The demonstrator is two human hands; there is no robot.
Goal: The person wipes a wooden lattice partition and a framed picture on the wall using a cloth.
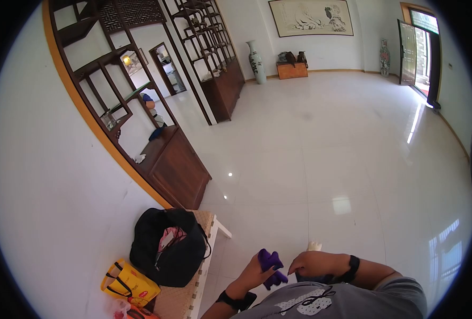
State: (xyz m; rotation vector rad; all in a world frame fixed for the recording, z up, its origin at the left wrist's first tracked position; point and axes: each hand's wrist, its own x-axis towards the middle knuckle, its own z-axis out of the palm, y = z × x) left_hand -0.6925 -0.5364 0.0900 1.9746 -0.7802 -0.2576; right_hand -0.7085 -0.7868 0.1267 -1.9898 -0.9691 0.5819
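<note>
My left hand (pixel 254 273) is closed around a crumpled-looking purple item (pixel 270 259). Part of the purple item pokes out above the fingers and another part below; its exact kind does not show. Close to it on the right, my right hand (pixel 316 263) is bent inward with its fingers curled, and whatever they may hold is hidden. The two hands are a little apart in front of my grey shirt (pixel 353 297). Black bands circle both wrists.
A woven-top bench (pixel 178 300) at lower left bears an open black bag (pixel 190 260), a yellow bag (pixel 129 282) and an orange item. Dark wooden shelving (pixel 174 170) lines the left side. Tall vases and a wooden chest (pixel 293 70) stand far back. An open door (pixel 407 53) is at right.
</note>
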